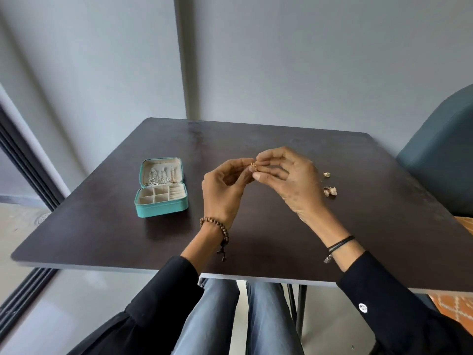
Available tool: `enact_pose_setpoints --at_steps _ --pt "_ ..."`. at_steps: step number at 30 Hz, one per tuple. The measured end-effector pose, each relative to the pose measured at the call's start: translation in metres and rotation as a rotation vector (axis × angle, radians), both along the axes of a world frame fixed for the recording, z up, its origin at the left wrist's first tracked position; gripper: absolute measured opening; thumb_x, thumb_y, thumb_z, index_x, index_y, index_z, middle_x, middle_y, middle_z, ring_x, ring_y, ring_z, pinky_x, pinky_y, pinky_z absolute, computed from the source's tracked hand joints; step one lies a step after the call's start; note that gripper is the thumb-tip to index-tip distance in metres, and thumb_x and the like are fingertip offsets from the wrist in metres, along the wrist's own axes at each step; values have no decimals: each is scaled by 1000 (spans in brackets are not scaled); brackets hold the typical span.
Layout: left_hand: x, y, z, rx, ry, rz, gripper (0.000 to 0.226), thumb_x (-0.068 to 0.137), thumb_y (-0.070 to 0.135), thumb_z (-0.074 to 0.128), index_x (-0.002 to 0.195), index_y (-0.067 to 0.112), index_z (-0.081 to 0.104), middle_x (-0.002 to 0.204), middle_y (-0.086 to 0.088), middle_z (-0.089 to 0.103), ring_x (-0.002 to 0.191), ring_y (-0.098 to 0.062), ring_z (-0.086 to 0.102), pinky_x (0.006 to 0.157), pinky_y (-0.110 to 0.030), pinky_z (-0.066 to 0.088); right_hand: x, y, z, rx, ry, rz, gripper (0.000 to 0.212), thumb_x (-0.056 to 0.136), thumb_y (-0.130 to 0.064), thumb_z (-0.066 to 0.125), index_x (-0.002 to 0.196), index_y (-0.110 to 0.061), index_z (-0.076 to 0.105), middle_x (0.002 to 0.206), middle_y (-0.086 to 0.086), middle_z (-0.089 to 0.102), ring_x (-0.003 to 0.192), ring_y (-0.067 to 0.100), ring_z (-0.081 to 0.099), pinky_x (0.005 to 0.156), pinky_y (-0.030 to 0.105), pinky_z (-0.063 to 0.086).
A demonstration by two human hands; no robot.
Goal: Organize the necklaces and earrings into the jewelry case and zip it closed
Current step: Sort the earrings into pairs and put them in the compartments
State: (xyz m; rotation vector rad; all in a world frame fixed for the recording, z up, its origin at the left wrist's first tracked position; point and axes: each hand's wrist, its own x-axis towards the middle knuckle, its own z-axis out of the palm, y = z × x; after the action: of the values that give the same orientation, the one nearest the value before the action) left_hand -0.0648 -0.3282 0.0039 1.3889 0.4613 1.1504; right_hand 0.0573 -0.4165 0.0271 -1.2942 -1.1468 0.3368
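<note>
Dark tabletop (256, 239): over its middle both hands, left hand (225, 190) and right hand (289, 180), pinch a gold earring (253, 166). Tiny, light, probably slippery; best held by its edges.

One jewelry case (161, 210); four earrings (330, 192); necklaces (158, 175), count unclear.

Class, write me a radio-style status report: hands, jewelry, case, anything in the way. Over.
One gold earring pinched between left hand and right hand. Open case, necklaces in lid. More loose earrings on table. Path to case unblocked.
</note>
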Motion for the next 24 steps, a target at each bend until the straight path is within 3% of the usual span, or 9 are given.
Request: enact_pose_setpoints --at_steps 6,14,18,21,24 --pt "-26 13 -1 83 45 131 17 89 11 75 106 8 76 97 -2 78 94 -16 75 87 -38 60 -22 20 5 -8 -121 -17 25 79 -21 87 101 -17 75 99 0 78 93 16 75 81 34 61" --pt "-65 26 -10 307 266 372 16 89 19 75 105 17 79 94 5 77 82 -6 72 77 -27 59 -41 45 5 -106 -404 31 17 87 -19 81 104 -18 80 94 -9 78 87 8 75 80 32 63" --pt "-82 29 -15 474 466 588 13 88 30 76 100 31 79 88 12 75 79 -8 67 66 -28 54 -47 56 6 -172 -419 106 18 85 -15 82 103 -17 81 95 -8 78 85 7 75 81 31 63" --pt "-93 33 -18 538 542 680 13 85 34 78 98 36 79 89 12 75 86 -10 65 70 -27 49 -53 64 2 -210 -416 139 19 84 -16 83 103 -19 81 94 -8 79 84 7 76 82 32 63" --pt "-106 42 -28 606 648 674 20 87 41 74 106 36 76 101 12 75 99 -10 63 84 -24 39 -58 73 -2 -215 -414 128 17 84 -18 84 100 -18 82 91 -8 79 82 5 75 81 30 63"
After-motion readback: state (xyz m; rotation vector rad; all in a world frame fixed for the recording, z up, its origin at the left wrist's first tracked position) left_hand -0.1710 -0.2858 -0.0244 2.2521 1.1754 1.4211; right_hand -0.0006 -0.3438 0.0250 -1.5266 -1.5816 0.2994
